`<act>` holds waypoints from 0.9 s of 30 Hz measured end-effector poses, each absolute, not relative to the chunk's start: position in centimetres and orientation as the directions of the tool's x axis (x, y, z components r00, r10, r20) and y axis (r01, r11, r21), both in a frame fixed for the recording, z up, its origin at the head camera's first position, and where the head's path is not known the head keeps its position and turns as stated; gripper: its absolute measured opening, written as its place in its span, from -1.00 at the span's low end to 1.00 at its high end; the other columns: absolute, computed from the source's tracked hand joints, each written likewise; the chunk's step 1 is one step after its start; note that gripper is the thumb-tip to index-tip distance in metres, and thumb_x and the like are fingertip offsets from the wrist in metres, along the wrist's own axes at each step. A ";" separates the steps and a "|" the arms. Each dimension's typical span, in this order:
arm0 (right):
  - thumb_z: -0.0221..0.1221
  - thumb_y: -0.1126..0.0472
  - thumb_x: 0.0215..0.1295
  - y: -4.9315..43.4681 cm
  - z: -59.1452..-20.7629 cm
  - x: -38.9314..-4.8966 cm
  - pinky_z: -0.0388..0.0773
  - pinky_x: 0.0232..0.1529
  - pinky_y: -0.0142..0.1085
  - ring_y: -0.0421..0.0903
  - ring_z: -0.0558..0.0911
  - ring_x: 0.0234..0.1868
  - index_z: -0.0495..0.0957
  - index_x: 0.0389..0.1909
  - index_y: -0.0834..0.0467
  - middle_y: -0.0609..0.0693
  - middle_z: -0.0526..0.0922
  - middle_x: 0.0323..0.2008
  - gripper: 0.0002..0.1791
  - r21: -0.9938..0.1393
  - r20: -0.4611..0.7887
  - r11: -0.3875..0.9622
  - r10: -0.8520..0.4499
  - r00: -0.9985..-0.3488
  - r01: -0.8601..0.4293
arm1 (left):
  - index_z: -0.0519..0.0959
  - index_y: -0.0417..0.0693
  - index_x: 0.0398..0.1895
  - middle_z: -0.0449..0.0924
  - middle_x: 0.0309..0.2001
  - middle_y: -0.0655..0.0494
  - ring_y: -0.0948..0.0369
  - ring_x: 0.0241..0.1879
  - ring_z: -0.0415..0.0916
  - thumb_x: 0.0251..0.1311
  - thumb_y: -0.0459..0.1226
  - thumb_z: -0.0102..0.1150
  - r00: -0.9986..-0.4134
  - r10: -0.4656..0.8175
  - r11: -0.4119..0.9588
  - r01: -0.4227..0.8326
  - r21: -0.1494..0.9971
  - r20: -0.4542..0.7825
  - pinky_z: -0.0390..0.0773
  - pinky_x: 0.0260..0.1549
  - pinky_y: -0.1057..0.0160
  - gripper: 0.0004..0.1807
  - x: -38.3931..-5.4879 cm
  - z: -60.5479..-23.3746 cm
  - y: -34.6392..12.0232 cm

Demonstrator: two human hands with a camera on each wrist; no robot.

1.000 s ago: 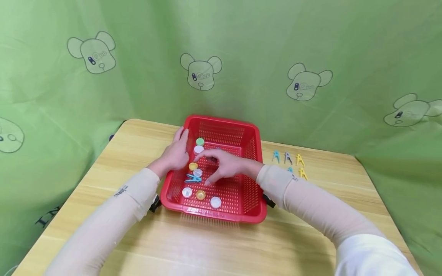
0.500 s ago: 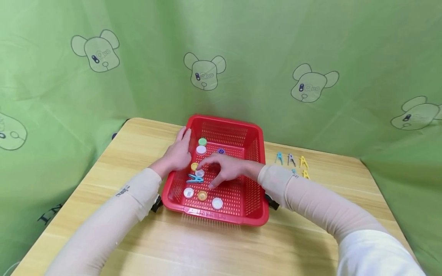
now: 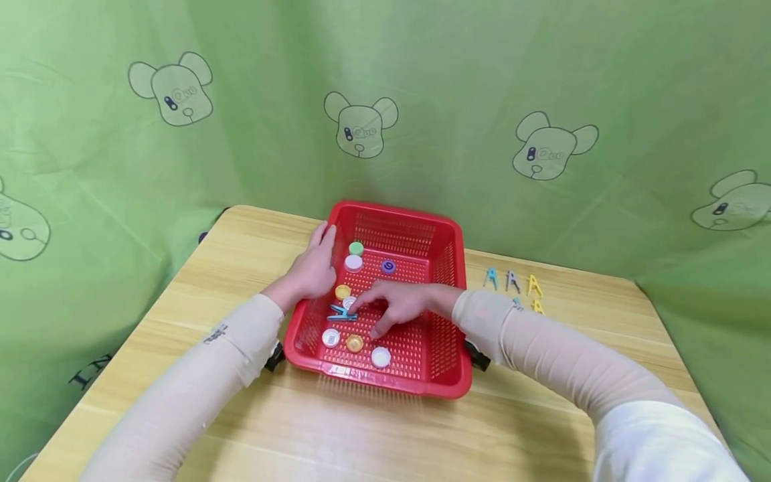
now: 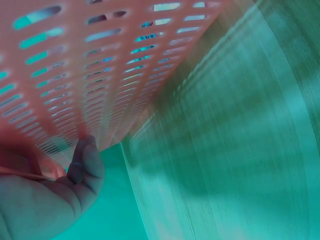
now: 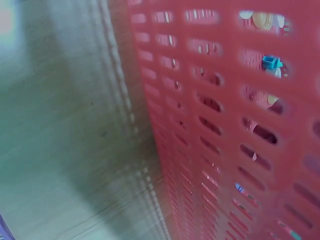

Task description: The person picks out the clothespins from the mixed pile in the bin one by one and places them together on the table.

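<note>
A red perforated basket stands on the wooden table, with several bottle caps on its floor. My left hand grips its left rim; the left wrist view shows bent fingers against the outer wall. Inside the basket, my right hand reaches in with thumb and index finger apart. Its index fingertip is right at a blue clothespin and a clear cap. Close by are a yellow cap, an orange cap and a white cap. Basket slats hide most of the right hand in the right wrist view.
Outside the basket on the right lie several clothespins, among them a light blue one, a greyish purple one and a yellow one. A green cap and a purple cap are farther back. Green cloth hangs behind.
My right hand has moved slightly toward the near side, its index fingertip now at the blue clothespin. The purple cap, mostly covered before, shows fully. My left hand keeps its place on the rim.
</note>
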State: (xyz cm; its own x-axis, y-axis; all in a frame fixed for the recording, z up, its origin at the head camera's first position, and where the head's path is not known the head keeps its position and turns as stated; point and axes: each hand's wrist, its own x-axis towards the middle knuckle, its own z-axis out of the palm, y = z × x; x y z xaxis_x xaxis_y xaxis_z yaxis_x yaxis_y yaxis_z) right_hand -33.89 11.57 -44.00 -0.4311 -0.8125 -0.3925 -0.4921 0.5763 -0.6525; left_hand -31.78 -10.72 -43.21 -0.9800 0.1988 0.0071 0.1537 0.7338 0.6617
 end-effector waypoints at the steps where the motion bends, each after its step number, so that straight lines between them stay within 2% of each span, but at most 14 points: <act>1: 0.47 -0.01 0.05 11.6 -44.1 -33.9 0.46 0.18 -0.20 -0.14 0.34 0.24 0.53 0.31 -0.20 -0.22 0.41 0.21 -0.28 -0.653 -0.396 0.575 -0.814 -0.425 -0.493 | -0.22 -0.09 0.63 -0.43 0.60 0.04 -0.15 0.24 0.38 0.31 -0.47 -0.05 -0.980 0.198 0.732 0.153 0.664 0.008 0.57 0.02 -0.09 -0.11 -31.8 -43.2 -10.7; 10: 0.49 -0.01 0.01 11.9 -43.8 -33.5 0.55 0.06 -0.27 -0.15 0.32 0.24 0.51 0.29 -0.31 -0.23 0.36 0.24 -0.26 -0.639 -0.468 0.645 -0.759 -0.452 -0.419 | -0.22 -0.05 0.63 -0.43 0.60 0.08 -0.14 0.22 0.40 0.30 -0.47 -0.02 -0.981 0.193 0.720 0.143 0.679 0.002 0.61 -0.04 -0.10 -0.09 -31.8 -43.4 -10.7; 17: 0.47 0.05 0.07 11.7 -43.6 -33.6 0.53 0.09 -0.28 -0.14 0.37 0.22 0.58 0.22 -0.20 -0.24 0.44 0.17 -0.38 -0.654 -0.453 0.619 -0.780 -0.431 -0.434 | -0.24 -0.05 0.63 -0.47 0.60 0.11 -0.16 0.24 0.38 0.30 -0.47 -0.03 -0.981 0.195 0.718 0.139 0.682 -0.005 0.59 -0.01 -0.10 -0.08 -31.8 -43.2 -10.8; 22: 0.46 0.05 0.08 11.6 -43.3 -33.7 0.51 0.11 -0.25 -0.12 0.39 0.20 0.62 0.16 -0.16 -0.22 0.46 0.14 -0.45 -0.656 -0.438 0.613 -0.784 -0.440 -0.440 | -0.23 -0.06 0.63 -0.47 0.60 0.10 -0.16 0.24 0.38 0.29 -0.47 -0.02 -0.981 0.194 0.721 0.143 0.678 0.000 0.58 0.01 -0.10 -0.08 -31.9 -43.1 -10.8; 27: 0.46 0.05 0.09 11.3 -43.5 -33.6 0.50 0.12 -0.22 -0.12 0.36 0.22 0.57 0.26 -0.21 -0.21 0.43 0.18 -0.36 -0.637 -0.415 0.611 -0.786 -0.458 -0.471 | -0.24 -0.03 0.63 -0.45 0.60 0.10 -0.14 0.24 0.38 0.30 -0.48 0.00 -0.982 0.191 0.709 0.131 0.693 -0.009 0.61 -0.05 -0.09 -0.07 -31.9 -43.2 -10.7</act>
State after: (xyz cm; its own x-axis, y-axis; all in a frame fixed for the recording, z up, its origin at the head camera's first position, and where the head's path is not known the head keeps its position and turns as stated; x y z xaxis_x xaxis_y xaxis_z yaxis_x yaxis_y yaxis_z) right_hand -33.56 11.32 -43.50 -0.4579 -0.7860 -0.4154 -0.4709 0.6108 -0.6365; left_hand -31.86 -10.71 -43.23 -0.9816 0.1909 -0.0094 0.1312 0.7088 0.6931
